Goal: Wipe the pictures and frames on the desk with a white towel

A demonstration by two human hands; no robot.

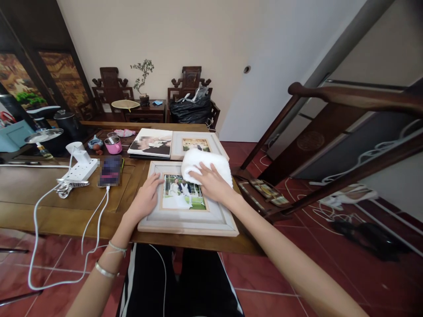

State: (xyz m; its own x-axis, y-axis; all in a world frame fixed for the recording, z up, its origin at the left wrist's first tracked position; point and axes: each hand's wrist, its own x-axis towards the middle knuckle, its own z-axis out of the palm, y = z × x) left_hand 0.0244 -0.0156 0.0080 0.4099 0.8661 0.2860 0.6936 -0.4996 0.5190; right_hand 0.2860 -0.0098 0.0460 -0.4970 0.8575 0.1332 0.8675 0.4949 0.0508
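A pale picture frame [188, 225] with a wedding photo [183, 193] lies flat on the wooden table in front of me. My left hand [149, 193] grips its left side, fingers bent over the rim. Over the frame's upper right corner, my right hand [211, 179] holds a folded white towel [216, 164], its fingers pressed on the cloth. The towel hides that corner and overlaps a second picture frame [178, 143] behind. To the left of that second frame is a photo album [152, 143].
A phone [110, 171] charges beside a white power strip [81, 169], with cables [35, 246] looping off the table edge [82, 218]. A pink cup [113, 144] and dark kettle [64, 123] stand farther back. A wooden chair [317, 127] stands close on the right.
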